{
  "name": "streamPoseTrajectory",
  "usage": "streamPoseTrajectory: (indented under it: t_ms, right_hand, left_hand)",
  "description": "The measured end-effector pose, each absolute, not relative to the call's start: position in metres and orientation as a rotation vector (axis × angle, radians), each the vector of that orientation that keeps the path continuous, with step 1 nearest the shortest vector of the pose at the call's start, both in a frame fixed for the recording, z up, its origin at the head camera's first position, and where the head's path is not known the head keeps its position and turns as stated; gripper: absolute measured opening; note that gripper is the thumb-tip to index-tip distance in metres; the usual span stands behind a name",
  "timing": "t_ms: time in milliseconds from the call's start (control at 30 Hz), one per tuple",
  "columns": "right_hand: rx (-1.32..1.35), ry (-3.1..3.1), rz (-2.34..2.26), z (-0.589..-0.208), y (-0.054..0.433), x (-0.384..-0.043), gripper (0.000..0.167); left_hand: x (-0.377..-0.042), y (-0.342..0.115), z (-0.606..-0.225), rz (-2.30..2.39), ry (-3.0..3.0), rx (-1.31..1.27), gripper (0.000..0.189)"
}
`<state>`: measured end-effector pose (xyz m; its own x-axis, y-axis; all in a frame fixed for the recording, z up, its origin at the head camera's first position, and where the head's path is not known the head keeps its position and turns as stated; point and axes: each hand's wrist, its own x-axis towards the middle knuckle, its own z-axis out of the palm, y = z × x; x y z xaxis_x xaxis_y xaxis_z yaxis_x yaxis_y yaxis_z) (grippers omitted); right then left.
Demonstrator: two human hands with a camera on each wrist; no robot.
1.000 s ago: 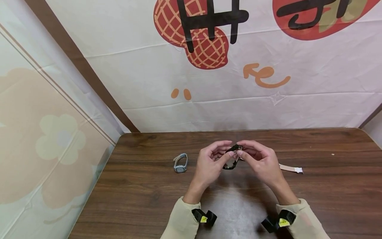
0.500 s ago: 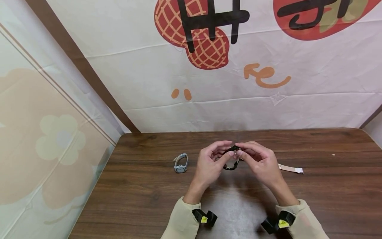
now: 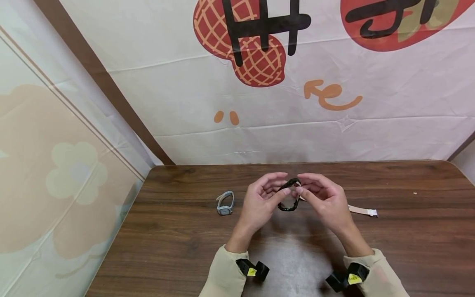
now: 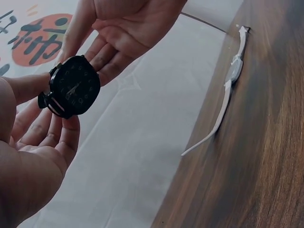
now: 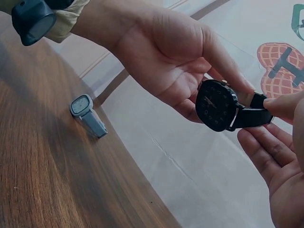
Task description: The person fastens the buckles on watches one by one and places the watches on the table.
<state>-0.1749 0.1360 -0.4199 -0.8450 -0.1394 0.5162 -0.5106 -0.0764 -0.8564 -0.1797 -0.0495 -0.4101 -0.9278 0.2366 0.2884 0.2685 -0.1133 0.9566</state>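
A black wristwatch with a round dark dial hangs above the table, its strap bent into a loop. My left hand holds it from the left, thumb against the band and fingers curved behind. From the other side, my right hand pinches the strap between thumb and fingers, as the right wrist view shows. The watch face is turned toward the wall, with white numerals and hands. Where the strap ends meet is partly covered by the fingertips.
A blue-grey watch stands looped on the wooden table to the left. Behind my right hand a pale-strapped watch lies stretched flat. A printed cloth wall rises along the table's far edge.
My right fingers have shifted slightly off the top of the strap, so more of the black loop shows. Both hands stay in nearly the same place; the other watches have not moved.
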Motion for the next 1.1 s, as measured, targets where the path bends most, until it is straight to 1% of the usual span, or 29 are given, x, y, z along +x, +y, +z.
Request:
streamPoseTrajectory:
  t_ms: [267,600,1100]
  right_hand:
    - [0.736,-1.957,1.954,-0.4198,0.1360,-0.1740,0.023]
    - [0.706,-2.046,1.874,-0.4194,0.1352,-0.1743,0.020]
    - [0.691,-2.063,1.851,-0.4223,0.1318,-0.1766,0.021]
  left_hand:
    - [-0.1804,-0.0498,-0.4110,-2.241,-2.081,-0.576,0.030]
    - [-0.1806,-0.0487,-0.4120,-2.223,-2.081,-0.561,0.030]
    - [-0.1830,-0.0472,-0.4153,-2.200,-2.127,-0.506,0.028]
